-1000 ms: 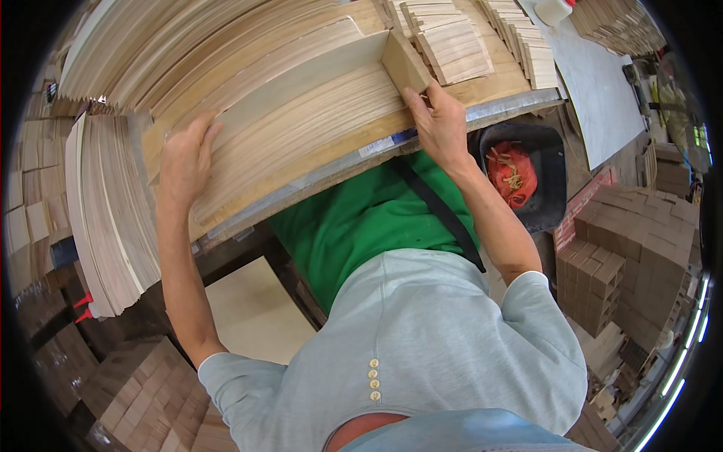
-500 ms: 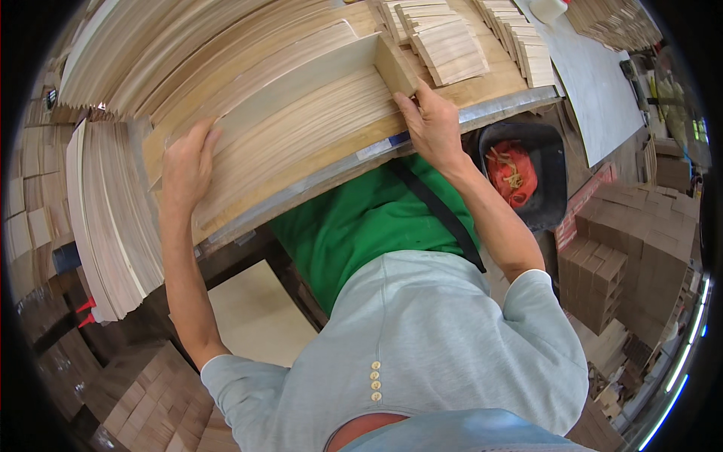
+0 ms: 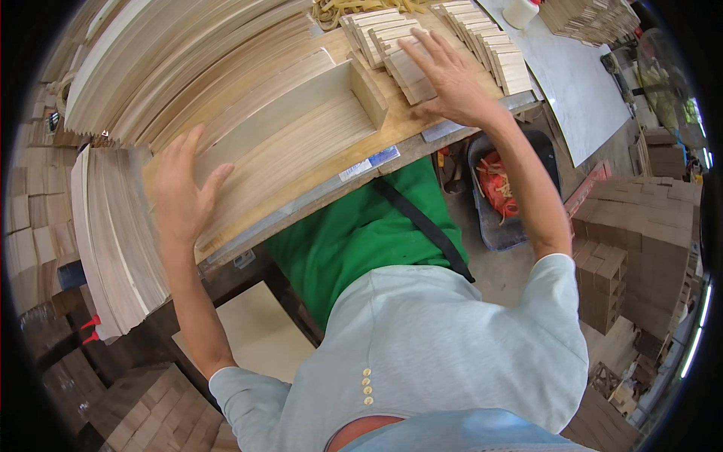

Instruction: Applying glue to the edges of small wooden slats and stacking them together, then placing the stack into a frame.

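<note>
On the bench lies an open-fronted wooden tray [image 3: 309, 145], with a flat base, a long back wall and an upright end piece [image 3: 367, 94] at its right. Its left end is partly hidden by my left hand [image 3: 183, 184], whose fingers and thumb are spread; whether they touch the wood I cannot tell. My right hand [image 3: 463, 94] is over a row of small overlapping wooden panels [image 3: 405, 74], right of the tray, fingers stretched out and nothing gripped. Beside that row is a second row of small panels [image 3: 506, 64].
Long thin boards [image 3: 188, 60] are stacked behind the tray, and more boards [image 3: 120, 233] stand at the left. A black bin [image 3: 493, 230] with red material sits below the bench's right end. Brown stacked blocks [image 3: 640, 241] stand farther right. A white bottle [image 3: 520, 13] is at the back.
My right hand has let go of the tray's end piece and moved right and away, over the small panels. My left hand's fingers have opened from the left end.
</note>
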Tool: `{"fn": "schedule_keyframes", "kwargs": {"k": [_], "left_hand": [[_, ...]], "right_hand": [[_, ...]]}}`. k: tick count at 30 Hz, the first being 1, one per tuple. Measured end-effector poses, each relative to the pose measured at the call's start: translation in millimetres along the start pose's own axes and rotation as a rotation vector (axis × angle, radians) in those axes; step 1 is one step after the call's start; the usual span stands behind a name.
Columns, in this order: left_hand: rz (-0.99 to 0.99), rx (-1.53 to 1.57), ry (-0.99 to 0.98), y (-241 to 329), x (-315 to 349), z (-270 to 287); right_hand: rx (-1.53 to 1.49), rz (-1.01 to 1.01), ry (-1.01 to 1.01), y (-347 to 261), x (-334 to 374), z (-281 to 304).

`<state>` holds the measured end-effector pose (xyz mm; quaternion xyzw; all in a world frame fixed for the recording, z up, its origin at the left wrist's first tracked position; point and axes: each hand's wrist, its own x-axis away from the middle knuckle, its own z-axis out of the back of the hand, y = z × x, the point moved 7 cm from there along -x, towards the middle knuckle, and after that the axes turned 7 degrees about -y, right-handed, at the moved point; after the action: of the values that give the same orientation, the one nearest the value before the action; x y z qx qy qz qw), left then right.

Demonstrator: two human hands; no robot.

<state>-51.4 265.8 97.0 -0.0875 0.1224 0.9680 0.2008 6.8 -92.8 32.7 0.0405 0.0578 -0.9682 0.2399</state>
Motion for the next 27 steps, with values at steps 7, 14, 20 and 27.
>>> {"fn": "schedule_keyframes", "kwargs": {"k": [7, 14, 20, 27], "left_hand": [[-0.065, 0.117, 0.028, 43.4, 23.4, 6.7], [-0.114, 0.450, 0.096, 99.6, 34.4, -35.3], [0.027, 1.076, 0.155, 144.9, -0.8, -73.2], [0.236, 1.099, 0.375, 114.2, 14.2, -62.5]], "right_hand": [[0.321, 0.207, -0.266, -2.3, -24.8, -4.4], [-0.076, 0.185, 0.077, 12.4, -10.8, 49.3], [-0.202, 0.052, 0.095, -19.0, 0.7, 82.6], [-0.398, 0.416, 0.186, -147.5, 2.1, 73.7]]}}
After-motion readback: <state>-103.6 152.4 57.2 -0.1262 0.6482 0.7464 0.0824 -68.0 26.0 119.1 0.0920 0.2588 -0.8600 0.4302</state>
